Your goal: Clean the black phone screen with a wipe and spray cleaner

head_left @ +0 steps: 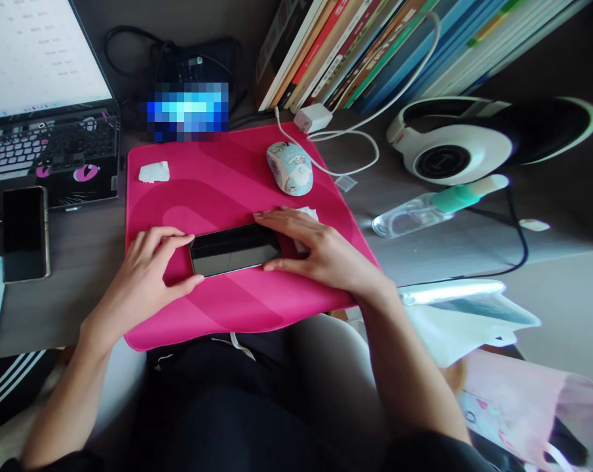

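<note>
A black smartphone (pixel 234 251) lies sideways, its dark glossy face up, over the pink mouse pad (pixel 178 308). My left hand (pixel 146 275) grips its left end, fingers at the far corner and thumb at the near one. At the other end, my right hand (pixel 310 249) holds the phone with fingers along the far edge and the thumb at the near right corner. White crumpled tissue (pixel 308 213) shows partly from behind my right hand. Another white scrap (pixel 154 172) lies at the pad's far left.
A patterned mouse (pixel 290 169) sits on the pad's far right. Left are a laptop (pixel 50 157) and second phone (pixel 25 234). A white charger (pixel 313 118), headphones (pixel 453 144) and spray bottle (pixel 414 213) stand right. Books (pixel 335 59) line the back; bags (pixel 473 314) hang below right.
</note>
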`<state>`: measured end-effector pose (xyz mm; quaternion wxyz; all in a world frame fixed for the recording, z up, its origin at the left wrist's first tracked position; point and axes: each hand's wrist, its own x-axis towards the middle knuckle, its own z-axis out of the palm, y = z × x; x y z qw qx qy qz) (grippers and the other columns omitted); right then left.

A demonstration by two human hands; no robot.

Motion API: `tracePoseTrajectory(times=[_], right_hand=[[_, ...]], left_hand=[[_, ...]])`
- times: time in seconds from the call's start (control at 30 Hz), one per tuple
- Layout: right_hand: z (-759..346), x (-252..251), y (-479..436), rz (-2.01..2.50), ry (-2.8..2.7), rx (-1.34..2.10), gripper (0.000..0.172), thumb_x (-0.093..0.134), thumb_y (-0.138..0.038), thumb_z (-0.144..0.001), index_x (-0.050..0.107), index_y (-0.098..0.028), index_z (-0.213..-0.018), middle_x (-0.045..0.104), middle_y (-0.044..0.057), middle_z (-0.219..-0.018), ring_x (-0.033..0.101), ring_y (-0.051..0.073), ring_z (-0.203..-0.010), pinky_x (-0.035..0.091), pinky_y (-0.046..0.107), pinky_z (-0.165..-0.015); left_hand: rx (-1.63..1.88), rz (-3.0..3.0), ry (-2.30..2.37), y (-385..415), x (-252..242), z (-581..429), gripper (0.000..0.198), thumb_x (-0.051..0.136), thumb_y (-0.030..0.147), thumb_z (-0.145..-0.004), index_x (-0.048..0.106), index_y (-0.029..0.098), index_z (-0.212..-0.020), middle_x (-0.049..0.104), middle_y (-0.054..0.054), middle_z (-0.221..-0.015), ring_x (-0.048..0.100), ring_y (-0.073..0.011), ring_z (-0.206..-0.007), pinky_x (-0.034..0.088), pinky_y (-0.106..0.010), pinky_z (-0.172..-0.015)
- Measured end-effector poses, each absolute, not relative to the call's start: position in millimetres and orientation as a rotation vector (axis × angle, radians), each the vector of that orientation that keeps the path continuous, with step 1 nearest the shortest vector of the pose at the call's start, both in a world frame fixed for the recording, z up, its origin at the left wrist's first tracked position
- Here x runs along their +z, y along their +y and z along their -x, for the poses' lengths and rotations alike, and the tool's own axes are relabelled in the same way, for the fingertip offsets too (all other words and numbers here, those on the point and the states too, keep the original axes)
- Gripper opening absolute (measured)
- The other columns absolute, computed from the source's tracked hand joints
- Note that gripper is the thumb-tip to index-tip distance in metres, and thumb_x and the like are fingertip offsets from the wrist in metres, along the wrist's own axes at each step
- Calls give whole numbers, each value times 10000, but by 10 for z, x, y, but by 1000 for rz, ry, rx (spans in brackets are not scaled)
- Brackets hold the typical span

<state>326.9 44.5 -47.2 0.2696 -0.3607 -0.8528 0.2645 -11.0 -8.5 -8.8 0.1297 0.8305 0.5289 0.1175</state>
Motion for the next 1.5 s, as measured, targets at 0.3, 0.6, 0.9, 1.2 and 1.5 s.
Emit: tracePoseTrajectory(times=[0.3, 0.6, 0.9, 1.2, 1.5], right_hand=[[-3254, -460, 445, 971, -2309, 709, 714, 792, -463, -953, 542, -283, -1598, 618, 89, -1592, 512, 345, -1524, 406, 603, -1291], [-3269, -482, 445, 983, -2316, 698, 723, 793, -458, -953, 530, -292, -1606, 612, 85, -1598, 506, 344, -1529, 394, 600, -1298], [-3251, -458, 442, 981, -2331, 666, 699, 768, -433, -974, 520, -291, -1612, 615, 99, -1593, 520, 346, -1518, 389, 609, -1290], [-3283, -460, 436, 1038, -2329, 719, 785, 777, -466, -959, 440, -336, -1656, 574, 86, -1631, 492, 360, -1537, 394, 607, -1287], [-3312, -475, 447, 1019, -2261, 773, 770, 791, -505, -943, 482, -312, -1622, 606, 97, -1590, 538, 339, -1501, 435, 551, -1272]], left_hand=[[345, -2408, 1537, -70, -103, 102, 532, 667, 494, -1008, 518, 270, -1467, 535, -110, -1431, 530, -335, -1379, 430, -567, -1210], [351, -2428, 1531, -76, -115, 105, 533, 655, 506, -1011, 516, 256, -1461, 536, -114, -1423, 534, -337, -1369, 440, -569, -1193], [333, -2507, 1538, -56, -160, 101, 669, 663, 628, -987, 479, 231, -1492, 538, -144, -1445, 539, -357, -1349, 447, -571, -1186], [363, -2519, 1546, -50, -179, 83, 619, 649, 587, -1007, 489, 228, -1485, 547, -144, -1431, 548, -360, -1326, 459, -578, -1167], [369, -2495, 1545, -63, -171, 94, 606, 654, 574, -1008, 483, 244, -1487, 545, -138, -1435, 543, -357, -1344, 462, -575, -1170]])
